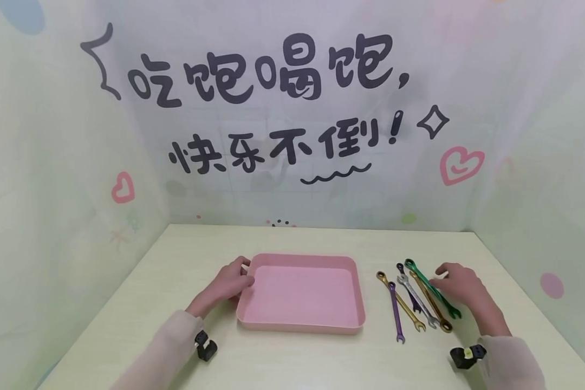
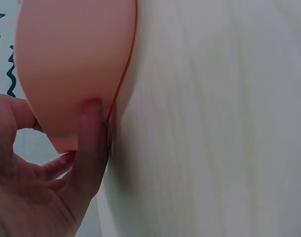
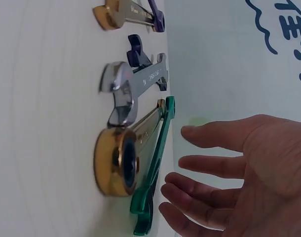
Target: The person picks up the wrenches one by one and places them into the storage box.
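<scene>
A shallow pink tray [image 1: 302,327] lies on the table. My left hand [image 1: 229,281] grips its left side near the far corner; the left wrist view shows the fingers and thumb around the tray's end [image 2: 74,64]. Right of the tray is a loose group of combination wrenches: a purple one [image 1: 396,314], a gold one [image 1: 407,306], a silver one [image 1: 419,300], a dark purple one partly covered, a bronze-gold one [image 1: 436,310] and a green one [image 1: 436,291]. My right hand [image 1: 460,284] hovers beside the green wrench, fingers spread and holding nothing, as the right wrist view shows.
The pale wooden table [image 1: 322,360] reaches back to a printed curtain [image 1: 292,200] with dark lettering, and similar curtains hang at both sides. A black wrist camera [image 1: 206,345] sits on the left sleeve, another camera [image 1: 468,356] on the right.
</scene>
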Tool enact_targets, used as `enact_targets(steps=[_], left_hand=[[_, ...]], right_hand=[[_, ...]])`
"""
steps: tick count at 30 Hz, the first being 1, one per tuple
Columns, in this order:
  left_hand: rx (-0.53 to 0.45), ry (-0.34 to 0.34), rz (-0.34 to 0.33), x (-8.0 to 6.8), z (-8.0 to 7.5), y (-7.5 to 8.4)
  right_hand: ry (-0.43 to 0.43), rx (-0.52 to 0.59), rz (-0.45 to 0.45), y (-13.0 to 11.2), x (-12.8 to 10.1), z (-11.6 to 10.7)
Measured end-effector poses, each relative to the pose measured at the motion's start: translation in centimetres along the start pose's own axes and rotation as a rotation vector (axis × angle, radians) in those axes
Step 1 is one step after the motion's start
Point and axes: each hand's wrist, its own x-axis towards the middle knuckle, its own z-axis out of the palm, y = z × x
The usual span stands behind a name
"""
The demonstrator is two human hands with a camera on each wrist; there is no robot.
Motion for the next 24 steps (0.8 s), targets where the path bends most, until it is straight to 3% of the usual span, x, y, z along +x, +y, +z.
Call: enact_targets(steps=[11,24], left_hand=[[-0.114,-0.056,-0.045,-0.19,-0.20,-0.44],[-0.126,-0.098,-0.042,-0.09,-0.19,-0.68]], right_hand=[[-0.052,0.017,-0.004,0.39,0.55,0.11],[-0.060,0.071,-0.024,0.75,0.61,0.33]])
